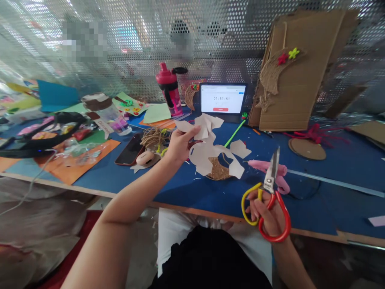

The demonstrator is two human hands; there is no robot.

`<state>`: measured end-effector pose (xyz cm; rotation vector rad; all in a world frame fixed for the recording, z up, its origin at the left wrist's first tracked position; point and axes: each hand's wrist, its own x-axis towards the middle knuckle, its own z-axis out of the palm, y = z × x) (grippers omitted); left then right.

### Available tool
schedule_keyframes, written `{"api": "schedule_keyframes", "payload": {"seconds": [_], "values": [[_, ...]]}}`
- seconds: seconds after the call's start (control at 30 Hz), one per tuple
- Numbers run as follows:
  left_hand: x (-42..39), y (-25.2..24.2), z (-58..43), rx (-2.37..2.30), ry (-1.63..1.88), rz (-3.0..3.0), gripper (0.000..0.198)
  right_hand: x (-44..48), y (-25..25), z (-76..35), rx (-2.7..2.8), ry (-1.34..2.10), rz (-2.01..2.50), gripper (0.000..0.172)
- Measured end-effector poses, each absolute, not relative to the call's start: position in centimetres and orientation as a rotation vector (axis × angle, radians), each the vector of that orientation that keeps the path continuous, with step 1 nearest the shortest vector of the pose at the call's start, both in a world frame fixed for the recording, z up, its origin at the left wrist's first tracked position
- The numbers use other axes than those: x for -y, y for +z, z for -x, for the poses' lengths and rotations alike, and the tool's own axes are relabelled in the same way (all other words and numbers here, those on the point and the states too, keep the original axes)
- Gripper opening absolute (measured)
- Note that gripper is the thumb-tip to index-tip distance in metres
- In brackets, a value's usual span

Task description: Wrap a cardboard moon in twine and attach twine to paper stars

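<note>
Scissors (269, 181) and white paper (205, 125) in hand at a blue table (180, 192)

A person in a black top (207, 257) faces a crowded worktop, both arms stretched forward over the near edge. The left hand (179, 141) pinches the white paper between thumb and fingers, the folded pieces raised above the middle of the table. Just below lie white cutouts (203, 159) with curved and angular edges, partly covering a brown crescent (219, 169) on the tabletop. The right hand (267, 212) grips the scissors, its fingers curled around the 2 handles, 1 yellow and 1 red, with the blades pointing up and away from the body.

Near the blades rests a pink glue gun (281, 169), a long pale stick (333, 182) stretching to its right. A green stem (236, 132) slants behind the cutouts. To the left of the paper sit a bundle of twine (154, 137), a small pale case (145, 158) and a dark phone (130, 149). Farther back, a pink bottle (169, 86) stands close to a lit screen (222, 98) reading 01:51:51. At right, upright cardboard (300, 96) carries a hanging moon ornament (270, 78) trimmed with 2 small stars, 1 red and 1 yellow-green. A perforated metal screen wall (138, 48) spans the background.
</note>
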<state>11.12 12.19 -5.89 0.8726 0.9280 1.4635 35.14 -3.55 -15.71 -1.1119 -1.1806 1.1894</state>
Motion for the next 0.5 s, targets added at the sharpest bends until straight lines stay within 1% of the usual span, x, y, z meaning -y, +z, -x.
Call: {"api": "schedule_keyframes", "payload": {"seconds": [0.1,0.17,0.33,0.5], "values": [[-11.3,-5.7,-11.1,-0.898,1.486,-0.782,0.027,3.0,-15.1,-34.0,1.204,1.147,1.187,0.032],[-10.6,-6.0,-11.0,-0.878,1.500,-0.704,0.027,2.7,-14.9,-33.4,1.223,1.141,1.161,0.032],[-8.2,-7.3,-10.9,-0.859,1.436,-0.554,0.031,1.6,-14.3,-32.1,1.167,1.091,1.069,0.033],[-6.6,-8.1,-10.1,-0.893,1.397,-0.517,0.033,1.5,-13.3,-30.8,1.083,1.064,1.111,0.035]]}}
